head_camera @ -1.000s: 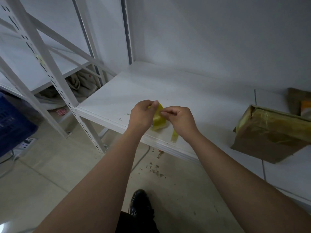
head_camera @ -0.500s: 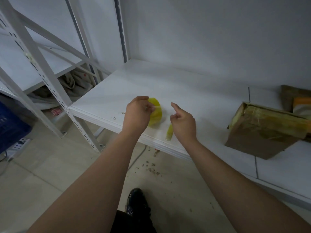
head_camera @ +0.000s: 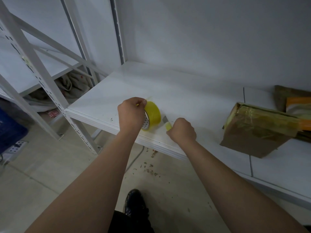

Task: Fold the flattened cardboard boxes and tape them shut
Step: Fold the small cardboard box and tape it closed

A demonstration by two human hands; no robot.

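A roll of yellow tape (head_camera: 152,115) stands on edge near the front of the white shelf (head_camera: 185,98). My left hand (head_camera: 130,113) grips the roll, thumb and finger pinching its top. My right hand (head_camera: 182,130) is closed around a utility knife (head_camera: 166,122) with a yellow handle; its grey blade points toward the roll. A brown cardboard box (head_camera: 255,130), taped with yellow tape, lies on the shelf to the right, apart from both hands.
More cardboard and an orange packet (head_camera: 297,105) lie behind the box. White shelf uprights (head_camera: 42,78) stand at left with cloth (head_camera: 74,84) beneath. A blue crate (head_camera: 10,130) and a power strip (head_camera: 16,147) sit on the floor. My shoe (head_camera: 134,204) is below.
The hands have separated. My left hand set the roll on edge on the shelf. My right hand went down to the yellow-handled knife and closed on it.
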